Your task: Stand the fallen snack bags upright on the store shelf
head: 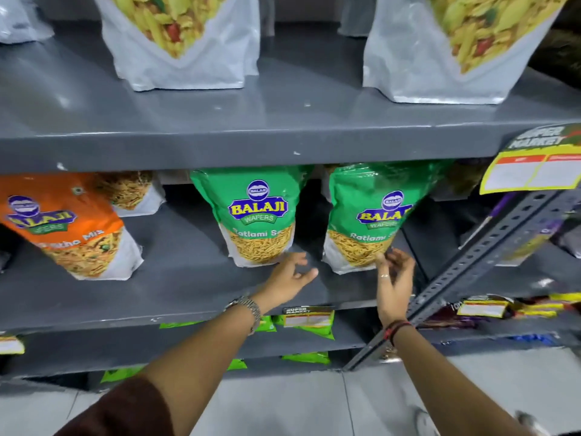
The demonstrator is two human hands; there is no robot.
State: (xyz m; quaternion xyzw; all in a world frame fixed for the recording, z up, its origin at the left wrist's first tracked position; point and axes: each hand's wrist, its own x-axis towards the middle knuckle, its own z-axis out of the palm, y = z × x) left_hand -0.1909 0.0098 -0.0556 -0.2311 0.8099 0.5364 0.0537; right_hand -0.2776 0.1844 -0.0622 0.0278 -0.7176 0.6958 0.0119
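Two green Balaji Ratlami Sev bags stand upright on the grey middle shelf (pixel 176 287). The left green bag (pixel 254 215) has my left hand (pixel 290 278) just below its bottom right corner, fingers spread and holding nothing. The right green bag (pixel 367 215) leans slightly. My right hand (pixel 394 278) is at its lower right corner, with the fingertips touching or nearly touching the bag's edge. An orange Balaji mix bag (pixel 69 225) stands tilted at the left of the same shelf.
Two large white snack pouches (pixel 182 42) (pixel 449 48) stand on the upper shelf. A perforated grey upright (pixel 471 262) runs diagonally at the right, with a yellow price tag (pixel 534 168) above it. More green packets (pixel 311 325) lie on the lower shelves.
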